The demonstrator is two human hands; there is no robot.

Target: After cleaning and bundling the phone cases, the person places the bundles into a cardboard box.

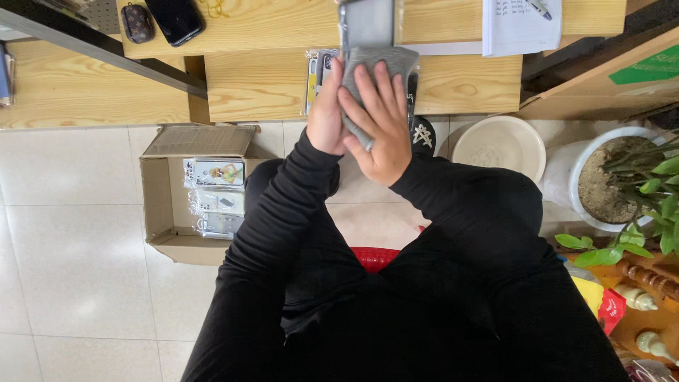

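My right hand (382, 120) lies spread flat over a folded grey cloth (385, 67), fingers pressing it against the dark rectangular phone-shaped slab with a pale glossy face (368, 22) that stands up at the far side of the scene, over the pale pinewood worktop (254, 85). My left hand (327, 117) sits just beside the right, touching it, its grip closed around the lower left edge of the slab and cloth; how the fingers lie behind I cannot tell. Under the hands, flat on the worktop, are a few clear-packed phone cases (316, 74). Far left on the worktop rest a black smartphone (175, 19) and a small brown patterned pouch (136, 22); far right lies a white sheet of paper (516, 28). On the tiled floor to the left stands an open brown cardboard box (157, 205) holding more packed cases. To the right are a cream plastic basin (498, 141) and a white pot with a green plant (566, 177).
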